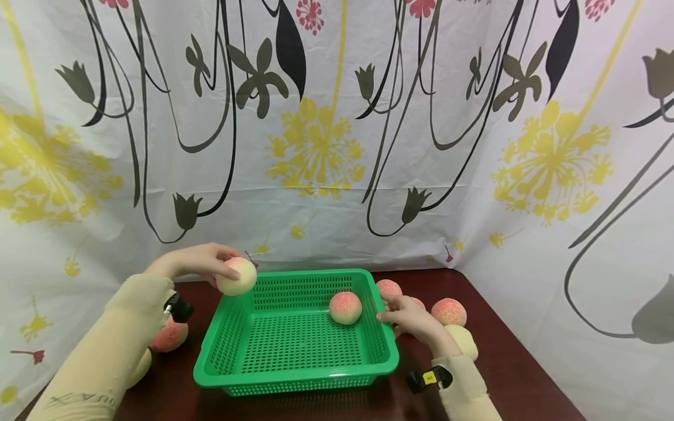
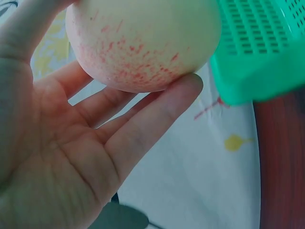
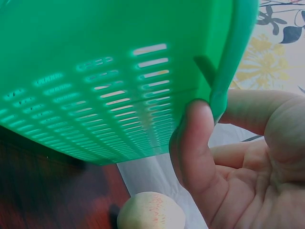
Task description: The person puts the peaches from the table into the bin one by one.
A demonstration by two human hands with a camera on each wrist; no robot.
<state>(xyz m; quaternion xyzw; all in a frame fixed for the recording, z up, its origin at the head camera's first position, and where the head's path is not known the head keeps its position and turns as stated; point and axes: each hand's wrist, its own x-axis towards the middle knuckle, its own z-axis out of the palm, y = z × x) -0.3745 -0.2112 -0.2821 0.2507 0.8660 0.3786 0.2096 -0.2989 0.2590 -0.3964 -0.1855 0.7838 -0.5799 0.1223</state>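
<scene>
My left hand point(image 1: 207, 261) grips a pale yellow peach point(image 1: 238, 277) with a pink blush, held up at the back left corner of the green plastic basket point(image 1: 295, 372). In the left wrist view, fingers and thumb wrap that peach point(image 2: 147, 43) from beneath, apart from the basket. One pink peach point(image 1: 345, 307) lies inside the basket toward its right side. On the basket's right rim, my right hand point(image 1: 413, 318) pinches the edge between thumb and fingers. The right wrist view shows this hand point(image 3: 228, 167) curled over the rim, with slotted basket wall point(image 3: 128, 105) beside it.
Right of the basket sit several peaches, among them a pink one point(image 1: 449, 312), a yellow one point(image 1: 463, 341) and one behind the rim point(image 1: 389, 287). At the left, a red peach point(image 1: 171, 335) and a yellow one point(image 1: 140, 369) are partly behind my forearm. A flowered curtain point(image 1: 326, 234) backs the dark table point(image 1: 505, 374).
</scene>
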